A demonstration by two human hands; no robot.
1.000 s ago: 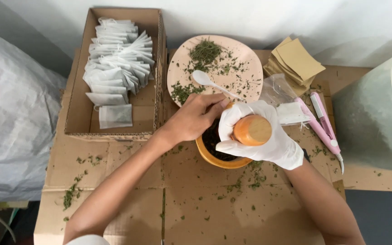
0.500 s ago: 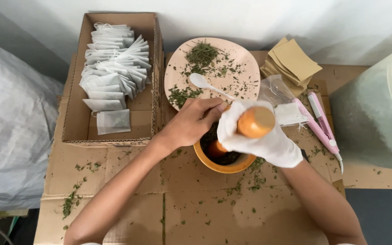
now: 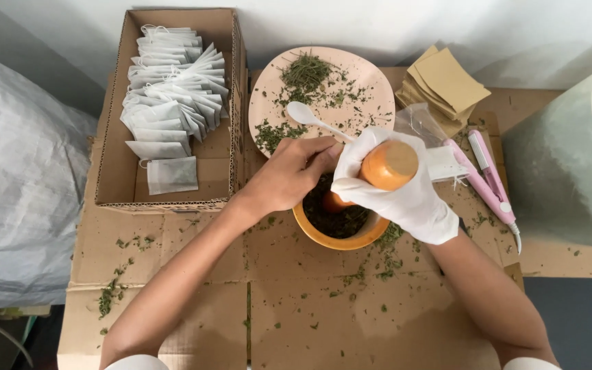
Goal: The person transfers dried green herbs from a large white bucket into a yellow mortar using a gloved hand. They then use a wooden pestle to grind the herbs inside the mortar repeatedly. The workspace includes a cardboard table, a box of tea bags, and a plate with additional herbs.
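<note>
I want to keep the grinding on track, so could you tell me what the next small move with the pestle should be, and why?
Probably press the pestle down and turn it in the bowl. The gloved right hand grips it upright with its tip in the dark herbs, which look coarse, while the bare left hand rests at the bowl's rim to steady it.
</note>
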